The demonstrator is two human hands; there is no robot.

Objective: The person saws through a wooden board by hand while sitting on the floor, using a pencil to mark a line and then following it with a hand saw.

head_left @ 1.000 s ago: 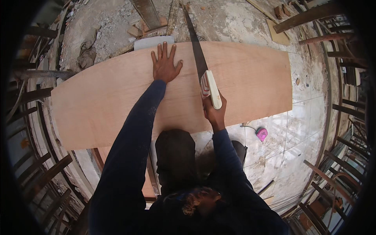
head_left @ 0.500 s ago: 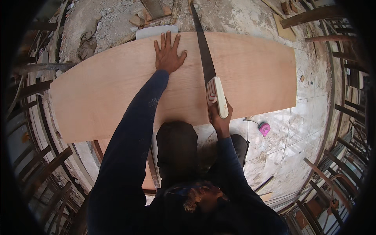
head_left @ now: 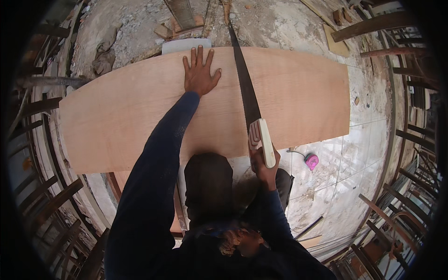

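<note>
A long sheet of pale reddish plywood (head_left: 298, 98) with a curved far edge lies across the view under my left hand (head_left: 199, 77), which presses flat with its fingers spread. My right hand (head_left: 265, 163) is wrapped round the white handle of a handsaw (head_left: 243, 81) near the sheet's near edge. The long dark blade lies over the board, to the right of my left hand, its tip reaching past the far edge. My dark knee (head_left: 207, 179) is up against the near edge of the board.
A pink tape measure (head_left: 311, 161) lies on the dirty tiled floor (head_left: 326, 186) at the right. A pale grey slab (head_left: 186, 45) shows beyond the board, with rubble and wood scraps (head_left: 163, 31) farther off. Dark wooden pieces (head_left: 373, 28) crowd both sides.
My right hand has moved back toward my body with the saw, more of it now below the board's near edge. My left hand stays spread on the board.
</note>
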